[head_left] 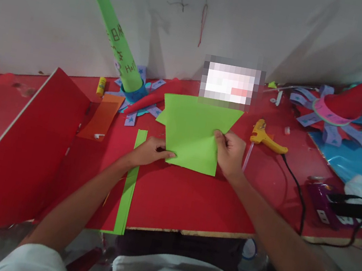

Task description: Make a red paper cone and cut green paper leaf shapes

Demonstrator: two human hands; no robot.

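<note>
Panning left to right, I see the red board [16, 153] standing at a slant, then green strips [129, 187] passing under the left forearm, seemingly set aside. The left hand [150, 152] pinches the green sheet [195, 133] near its lower left corner; the right hand [231, 154] clasps its right edge, thumb in front. I judge this two-sided grip keeps it flat over the tabletop [272, 175]. Rightward, the glue gun [267, 139] lies near, perhaps for reach.
</note>
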